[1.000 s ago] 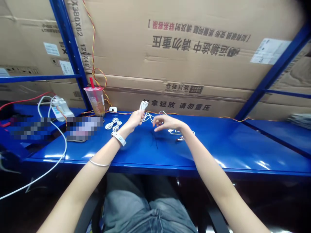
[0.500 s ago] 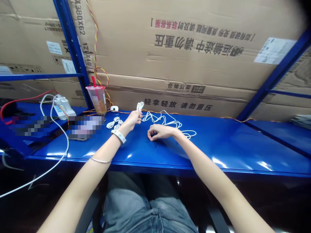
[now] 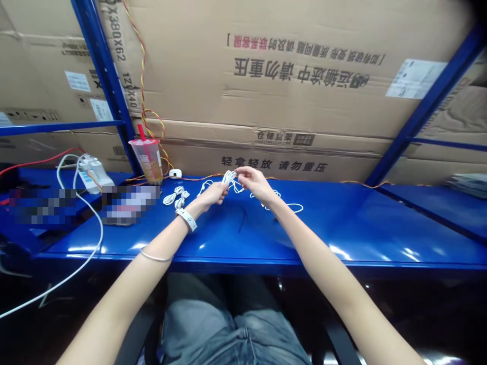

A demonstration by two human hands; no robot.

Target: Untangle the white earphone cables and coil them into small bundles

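Note:
My left hand [image 3: 213,196] is closed around a coiled bundle of white cable [image 3: 229,177], whose loops stick up past the fingers. Right beside the top of that bundle, my right hand [image 3: 255,183] pinches thumb and fingers together; what lies between its fingertips is too small to make out. Several thin dark strips [image 3: 242,219] lie on the blue shelf surface [image 3: 323,223] below the hands. Loose white cable [image 3: 292,208] spreads behind and to the right of my right hand. Small coiled white cables [image 3: 175,195] rest left of my left hand.
A drink cup with a red straw [image 3: 149,161] stands at the back left, with a small white case [image 3: 175,174] beside it. A blurred-out phone-like item [image 3: 131,203] and a white power strip [image 3: 93,175] are further left. Cardboard [image 3: 304,101] closes off the back.
My right hand has lifted from the shelf surface by the dark strips and moved up to the cable bundle. My left hand has shifted slightly, still holding the bundle, which now tilts toward the right hand.

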